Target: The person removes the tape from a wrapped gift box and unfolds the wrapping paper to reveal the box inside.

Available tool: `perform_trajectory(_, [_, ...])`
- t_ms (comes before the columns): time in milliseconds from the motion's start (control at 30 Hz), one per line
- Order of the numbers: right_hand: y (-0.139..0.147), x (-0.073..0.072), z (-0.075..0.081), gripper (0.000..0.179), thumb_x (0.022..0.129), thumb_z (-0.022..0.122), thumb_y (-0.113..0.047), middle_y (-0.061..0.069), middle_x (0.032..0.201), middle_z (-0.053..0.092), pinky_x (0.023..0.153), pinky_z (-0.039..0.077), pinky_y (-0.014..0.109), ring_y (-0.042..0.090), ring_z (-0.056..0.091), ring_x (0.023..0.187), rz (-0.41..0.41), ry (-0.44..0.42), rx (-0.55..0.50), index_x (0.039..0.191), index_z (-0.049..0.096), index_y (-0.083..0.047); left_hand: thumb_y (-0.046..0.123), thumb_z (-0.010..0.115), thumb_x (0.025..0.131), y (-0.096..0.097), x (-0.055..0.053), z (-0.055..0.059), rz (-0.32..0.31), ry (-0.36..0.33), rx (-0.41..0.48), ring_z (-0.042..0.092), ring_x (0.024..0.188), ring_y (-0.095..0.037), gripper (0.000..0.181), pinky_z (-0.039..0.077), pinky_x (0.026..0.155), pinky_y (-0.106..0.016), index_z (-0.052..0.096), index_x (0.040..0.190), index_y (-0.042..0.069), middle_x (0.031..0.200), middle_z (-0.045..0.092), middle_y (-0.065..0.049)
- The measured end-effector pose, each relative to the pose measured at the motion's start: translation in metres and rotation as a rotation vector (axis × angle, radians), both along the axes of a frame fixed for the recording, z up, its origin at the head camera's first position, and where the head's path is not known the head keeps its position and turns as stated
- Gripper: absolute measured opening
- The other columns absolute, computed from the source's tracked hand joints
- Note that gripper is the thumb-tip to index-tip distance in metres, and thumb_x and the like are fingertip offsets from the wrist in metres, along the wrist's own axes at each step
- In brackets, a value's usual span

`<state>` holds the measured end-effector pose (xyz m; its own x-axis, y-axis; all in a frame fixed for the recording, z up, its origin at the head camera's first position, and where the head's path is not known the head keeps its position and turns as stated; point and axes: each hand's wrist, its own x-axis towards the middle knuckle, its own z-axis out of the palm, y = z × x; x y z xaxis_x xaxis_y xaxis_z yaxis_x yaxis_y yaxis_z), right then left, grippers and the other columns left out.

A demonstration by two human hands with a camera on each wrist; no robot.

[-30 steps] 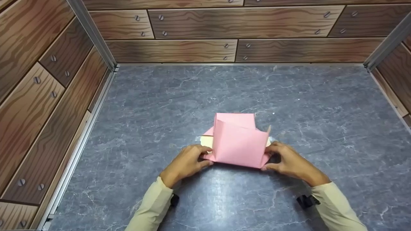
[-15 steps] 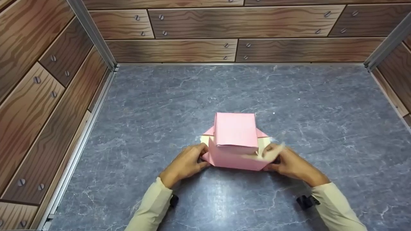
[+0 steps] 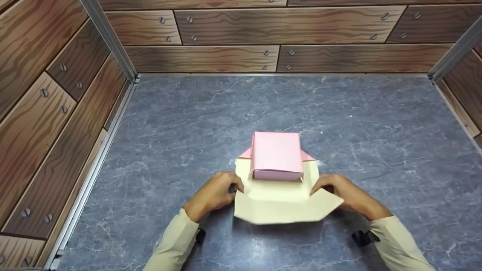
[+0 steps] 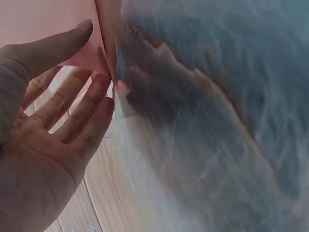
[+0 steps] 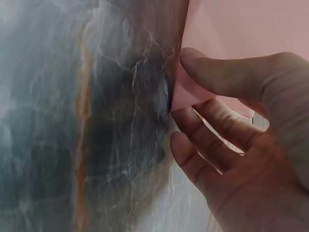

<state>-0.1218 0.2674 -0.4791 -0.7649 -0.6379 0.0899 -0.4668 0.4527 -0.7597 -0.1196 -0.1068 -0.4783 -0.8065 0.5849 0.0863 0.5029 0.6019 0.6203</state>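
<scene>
A closed pink block-shaped box (image 3: 277, 150) stands at the back of a sheet of creased card (image 3: 280, 211), pink outside and cream inside. The card's front flap leans toward the person, cream side up. On the left, my left hand (image 3: 217, 191) pinches the fold at the flap's corner; in the left wrist view its thumb lies on the pink face (image 4: 43, 21) with fingers behind. My right hand (image 3: 340, 192) pinches the opposite corner, its thumb against the pink side (image 5: 251, 29) in the right wrist view. The flap partly hides the right fingertips in the head view.
Everything rests on a grey marble-patterned table (image 3: 188, 124). Wood-print walls (image 3: 226, 28) with metal edge strips border it at the back and both sides. Small pink triangular folds (image 3: 307, 156) stick out beside the box.
The front flap, upright with its pink side showing a second ago, has swung down toward the person and now shows cream. The box behind is uncovered. Both hands have kept almost the same place.
</scene>
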Motion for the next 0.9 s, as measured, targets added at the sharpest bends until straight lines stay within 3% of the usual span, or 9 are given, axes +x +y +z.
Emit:
perform_trajectory(133, [0.002,0.000,0.001,0.019,0.080,0.074,0.009,0.005,0.089,0.072,0.074,0.053,0.021,0.007,0.061,0.085,0.023,-0.012,0.006,0.090,0.080,-0.005,-0.009,0.071,0.078,-0.001,0.001,0.001,-0.030,0.004,-0.034,0.067,0.093,-0.017,0.020,0.056,0.087,-0.034,0.078,0.085,0.008,0.092,0.073,-0.001])
perform_trajectory(367, [0.005,0.003,0.007,0.041,0.077,0.054,0.024,0.002,0.090,0.072,0.072,0.053,0.024,0.013,0.064,0.087,0.012,-0.035,0.057,0.089,0.080,-0.006,-0.010,0.063,0.083,-0.005,0.009,0.004,-0.021,-0.013,-0.091,0.064,0.104,-0.022,0.027,0.053,0.097,-0.040,0.082,0.086,0.009,0.099,0.073,0.000])
perform_trajectory(467, [0.003,0.004,0.010,0.034,0.086,0.056,0.017,-0.001,0.092,0.072,0.072,0.052,0.023,0.011,0.062,0.086,-0.049,-0.066,0.106,0.091,0.078,-0.008,-0.008,0.057,0.083,-0.004,0.011,0.007,0.007,-0.028,-0.101,0.064,0.103,-0.021,0.031,0.054,0.094,-0.040,0.082,0.085,0.010,0.100,0.072,0.001])
perform_trajectory(567, [-0.002,0.006,0.011,0.011,0.093,0.068,-0.002,-0.001,0.094,0.070,0.072,0.052,0.025,0.011,0.060,0.085,-0.099,-0.056,0.140,0.099,0.076,-0.007,0.002,0.059,0.087,0.001,0.011,0.009,0.025,-0.026,-0.105,0.063,0.105,-0.021,0.024,0.054,0.094,-0.039,0.081,0.090,0.010,0.102,0.073,0.001])
perform_trajectory(600, [-0.004,0.007,0.011,0.011,0.092,0.073,-0.010,0.000,0.096,0.070,0.074,0.053,0.027,0.013,0.061,0.086,-0.105,-0.042,0.147,0.102,0.075,-0.006,0.008,0.062,0.089,0.002,0.012,0.010,0.030,-0.031,-0.109,0.062,0.107,-0.021,0.020,0.053,0.096,-0.039,0.081,0.094,0.010,0.105,0.073,0.000])
perform_trajectory(667, [-0.008,0.007,0.010,0.031,0.087,0.081,-0.022,0.002,0.100,0.068,0.078,0.054,0.031,0.017,0.060,0.089,-0.103,-0.013,0.160,0.110,0.072,-0.003,0.018,0.068,0.090,0.005,0.012,0.011,0.026,-0.041,-0.120,0.061,0.114,-0.023,0.020,0.051,0.100,-0.039,0.079,0.104,0.009,0.113,0.071,-0.002])
perform_trajectory(767, [-0.012,0.008,0.009,0.055,0.079,0.088,-0.033,0.005,0.109,0.063,0.080,0.052,0.034,0.021,0.057,0.094,-0.093,0.023,0.186,0.119,0.068,-0.002,0.031,0.077,0.087,0.009,0.013,0.013,0.012,-0.067,-0.157,0.054,0.127,-0.025,0.039,0.045,0.109,-0.041,0.074,0.118,0.008,0.130,0.065,-0.005])
perform_trajectory(900, [-0.014,0.009,0.005,0.071,0.071,0.092,-0.037,0.006,0.115,0.054,0.075,0.049,0.033,0.020,0.052,0.094,-0.093,0.010,0.229,0.128,0.063,-0.005,0.040,0.086,0.079,0.010,0.015,0.012,-0.013,-0.076,-0.228,0.046,0.138,-0.029,0.065,0.039,0.115,-0.045,0.066,0.132,0.009,0.147,0.054,-0.009])
